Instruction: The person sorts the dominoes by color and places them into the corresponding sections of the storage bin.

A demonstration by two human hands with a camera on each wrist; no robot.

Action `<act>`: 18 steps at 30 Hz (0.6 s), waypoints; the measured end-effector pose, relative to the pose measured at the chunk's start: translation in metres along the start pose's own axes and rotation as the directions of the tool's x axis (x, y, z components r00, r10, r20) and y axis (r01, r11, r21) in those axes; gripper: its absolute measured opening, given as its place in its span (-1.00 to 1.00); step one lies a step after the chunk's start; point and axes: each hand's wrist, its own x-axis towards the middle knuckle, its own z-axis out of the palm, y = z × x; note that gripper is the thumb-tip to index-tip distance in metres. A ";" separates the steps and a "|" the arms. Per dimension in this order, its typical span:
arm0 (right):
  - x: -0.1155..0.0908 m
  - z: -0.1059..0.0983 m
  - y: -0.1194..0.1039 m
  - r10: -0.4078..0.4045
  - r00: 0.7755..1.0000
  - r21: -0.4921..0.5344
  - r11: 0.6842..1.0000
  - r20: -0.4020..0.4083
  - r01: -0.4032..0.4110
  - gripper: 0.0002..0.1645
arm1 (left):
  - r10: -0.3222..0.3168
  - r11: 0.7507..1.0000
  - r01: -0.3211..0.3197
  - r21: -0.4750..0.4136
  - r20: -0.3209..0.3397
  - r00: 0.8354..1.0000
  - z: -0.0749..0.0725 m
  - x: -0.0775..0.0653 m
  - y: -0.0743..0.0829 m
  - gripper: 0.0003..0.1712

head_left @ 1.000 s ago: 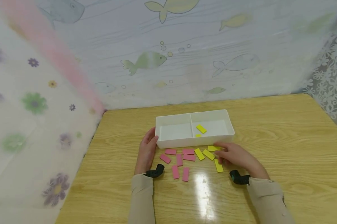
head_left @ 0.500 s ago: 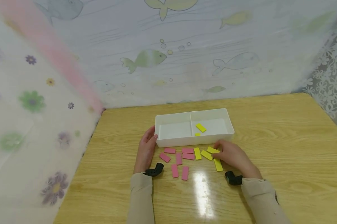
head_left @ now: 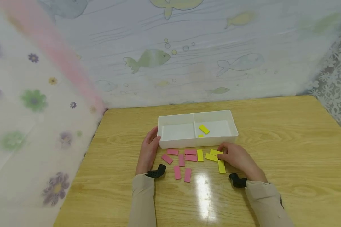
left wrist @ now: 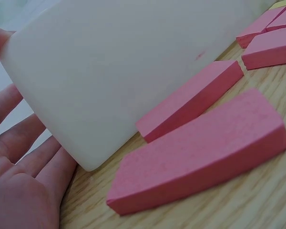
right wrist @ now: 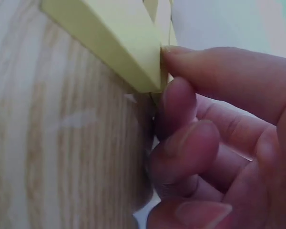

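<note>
Yellow block [head_left: 200, 155] beside pink pair [head_left: 190, 152], straighter than before

Left hand [head_left: 148, 152] at white two-compartment box's [head_left: 199, 143] left end, thumb on front corner, fingers along end wall. Right hand [head_left: 238, 157] before box's right half, thumb-index pinching, other fingers curled.

Beige sleeves [head_left: 143, 200] with creased cuffs [head_left: 261, 190], plus two black wrist-worn devices [head_left: 158, 172] (stubby, bent like elbows).
</note>
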 end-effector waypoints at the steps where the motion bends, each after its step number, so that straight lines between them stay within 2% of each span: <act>1: 0.000 0.000 0.000 -0.004 1.000 0.001 1.000 0.001 0.004 -0.75 | -0.003 1.000 0.003 0.000 -0.001 1.000 0.000 0.000 0.000 -0.46; 7: -0.002 0.000 -0.003 -0.003 1.000 -0.010 1.000 0.012 0.003 -0.72 | -0.008 1.000 0.008 0.012 0.013 1.000 0.004 -0.006 0.008 -0.42; 11: -0.001 0.000 -0.005 -0.004 1.000 -0.026 1.000 0.013 0.004 -0.70 | 0.000 1.000 0.000 -0.009 0.031 1.000 0.007 -0.008 0.014 -0.43; 18: -0.001 0.005 -0.008 -0.033 0.999 -0.075 0.997 -0.018 0.031 -0.73 | -0.009 1.000 0.009 -0.009 -0.005 1.000 0.002 -0.001 0.004 -0.46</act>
